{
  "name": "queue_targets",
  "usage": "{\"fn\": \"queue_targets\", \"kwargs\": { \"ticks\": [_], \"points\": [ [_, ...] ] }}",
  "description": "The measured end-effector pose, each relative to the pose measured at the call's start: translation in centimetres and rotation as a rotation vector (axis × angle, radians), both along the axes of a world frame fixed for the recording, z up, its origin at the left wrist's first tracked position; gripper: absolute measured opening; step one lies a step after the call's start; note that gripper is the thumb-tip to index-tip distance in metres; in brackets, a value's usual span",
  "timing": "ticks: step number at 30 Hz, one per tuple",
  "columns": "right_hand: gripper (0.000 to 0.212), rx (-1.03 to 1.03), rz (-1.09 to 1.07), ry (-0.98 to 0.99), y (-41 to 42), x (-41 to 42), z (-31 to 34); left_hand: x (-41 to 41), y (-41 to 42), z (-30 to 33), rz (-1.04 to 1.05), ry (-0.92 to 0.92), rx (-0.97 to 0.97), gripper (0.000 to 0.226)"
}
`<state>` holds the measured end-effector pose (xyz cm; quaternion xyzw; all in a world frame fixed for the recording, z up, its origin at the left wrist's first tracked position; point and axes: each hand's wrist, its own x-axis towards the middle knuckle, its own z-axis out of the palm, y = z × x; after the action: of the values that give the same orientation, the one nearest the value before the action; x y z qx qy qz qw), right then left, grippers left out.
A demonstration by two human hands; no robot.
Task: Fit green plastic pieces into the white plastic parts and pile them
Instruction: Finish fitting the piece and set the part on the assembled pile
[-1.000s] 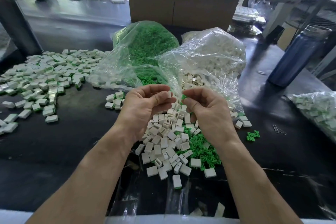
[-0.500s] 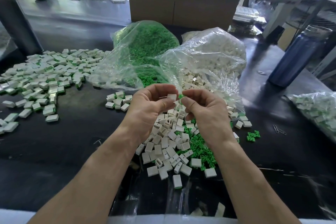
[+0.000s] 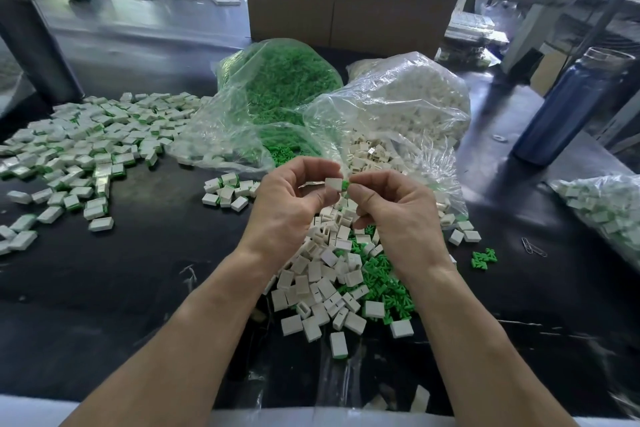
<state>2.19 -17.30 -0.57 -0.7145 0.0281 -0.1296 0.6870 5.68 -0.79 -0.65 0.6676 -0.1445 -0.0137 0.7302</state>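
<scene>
1. Head view: left hand (image 3: 294, 204) pinches a white part (image 3: 334, 184) between thumb and forefinger; fingers closed on it, held above the loose heap.
2. Right hand (image 3: 398, 215) meets it from the right, fingers closed on a green piece (image 3: 345, 186) that sits at the white part's right end, touching it. How far in it sits I cannot tell.
3. Directly below the hands: mixed heap (image 3: 332, 274) of loose white parts and green pieces on the black desk (image 3: 138, 288).
4. Behind the hands, two clear bags lying open toward the heap: green bag (image 3: 277, 80) on the left, white bag (image 3: 408, 104) on the right, touching each other.
5. Small cluster of fitted parts (image 3: 228, 191) just left of the left hand.
6. Far left: wide spread of finished pieces (image 3: 86, 149), white with green edges.
7. Right edge: another clear bag of fitted parts (image 3: 606, 208); a few stray green pieces (image 3: 484, 257) and a paper clip (image 3: 533, 248) near it.
8. Blue bottle (image 3: 568, 107) upright at back right; cardboard box (image 3: 349, 10) behind the bags.
</scene>
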Motion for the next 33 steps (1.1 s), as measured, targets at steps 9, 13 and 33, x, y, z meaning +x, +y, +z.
{"fn": "queue_targets", "kwargs": {
  "ticks": [9,13,33],
  "points": [
    [0.007,0.007,-0.009,0.009,0.0,0.12,-0.24,0.19,0.19,-0.19,-0.003,-0.037,0.025,0.02],
    [0.008,0.033,-0.027,0.01,0.04,0.17,-0.29,0.12,0.08,-0.16,-0.01,-0.056,0.018,0.024],
    [0.005,-0.067,0.012,-0.031,0.16,-0.39,0.49,-0.2,-0.11,-0.55,0.029,-0.137,0.158,0.02]
  ]
}}
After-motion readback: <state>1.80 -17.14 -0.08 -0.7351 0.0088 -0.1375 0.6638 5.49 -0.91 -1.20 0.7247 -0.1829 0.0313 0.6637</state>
